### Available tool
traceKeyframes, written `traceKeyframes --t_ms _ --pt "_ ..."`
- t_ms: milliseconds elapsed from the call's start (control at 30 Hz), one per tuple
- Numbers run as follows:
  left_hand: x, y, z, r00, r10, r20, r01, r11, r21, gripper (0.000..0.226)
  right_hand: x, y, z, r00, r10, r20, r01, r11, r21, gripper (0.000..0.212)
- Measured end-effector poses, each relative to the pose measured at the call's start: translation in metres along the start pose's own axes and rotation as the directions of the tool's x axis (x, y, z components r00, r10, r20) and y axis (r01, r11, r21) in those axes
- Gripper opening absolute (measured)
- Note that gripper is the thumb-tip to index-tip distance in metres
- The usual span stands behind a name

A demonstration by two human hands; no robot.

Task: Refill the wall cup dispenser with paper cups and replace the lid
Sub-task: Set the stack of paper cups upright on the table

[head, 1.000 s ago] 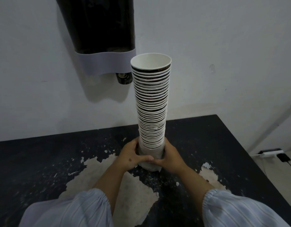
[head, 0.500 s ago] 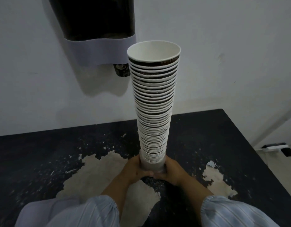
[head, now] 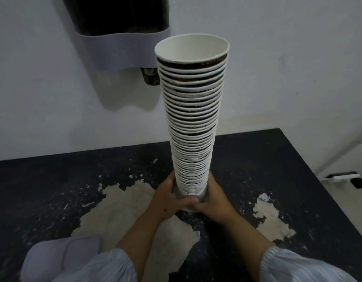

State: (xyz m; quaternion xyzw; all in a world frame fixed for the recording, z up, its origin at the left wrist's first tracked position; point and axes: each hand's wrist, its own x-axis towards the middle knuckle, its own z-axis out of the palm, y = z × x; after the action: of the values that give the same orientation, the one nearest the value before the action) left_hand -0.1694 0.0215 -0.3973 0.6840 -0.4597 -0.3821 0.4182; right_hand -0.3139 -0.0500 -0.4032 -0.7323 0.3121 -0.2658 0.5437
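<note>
Both hands, left hand (head: 167, 202) and right hand (head: 214, 202), are grasping the base of the cup stack (head: 193, 119), fingers curled round it, steadying the tall column over the table (head: 54, 190). The dispenser (head: 123, 31) is hanging at ten o'clock.

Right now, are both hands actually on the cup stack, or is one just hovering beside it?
Touching. The head view shows the left hand and right hand wrapped around the bottom of the cup stack, fingers meeting across its front.
</note>
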Motion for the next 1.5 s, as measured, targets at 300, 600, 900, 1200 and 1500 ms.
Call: traceKeyframes --t_ms 300,600,900,1200,1500 --pt "0.007 -0.015 0.008 0.994 -0.09 0.061 0.083 0.991 0.1 0.082 -0.001 0.025 -0.001 0.986 0.154 0.063 -0.15 0.986 -0.072 0.082" --pt "0.004 -0.022 0.018 0.986 -0.143 0.09 0.125 0.975 0.185 0.071 -0.001 0.004 -0.006 0.998 0.038 0.046 -0.038 0.999 -0.005 0.101" --pt "-0.006 -0.022 0.015 0.998 -0.063 0.015 0.063 0.998 0.006 0.119 0.005 0.003 0.002 0.999 0.029 -0.03 -0.03 0.999 -0.044 0.095" --pt "-0.005 -0.007 0.026 0.993 -0.094 -0.069 0.102 0.987 0.126 0.096 0.003 0.015 0.002 0.998 0.055 -0.026 -0.056 0.996 -0.071 0.092" --pt "0.003 -0.028 0.025 0.988 -0.153 0.017 0.149 0.978 0.144 0.064 0.007 0.01 0.007 0.997 0.038 -0.07 -0.042 0.998 -0.054 0.102"
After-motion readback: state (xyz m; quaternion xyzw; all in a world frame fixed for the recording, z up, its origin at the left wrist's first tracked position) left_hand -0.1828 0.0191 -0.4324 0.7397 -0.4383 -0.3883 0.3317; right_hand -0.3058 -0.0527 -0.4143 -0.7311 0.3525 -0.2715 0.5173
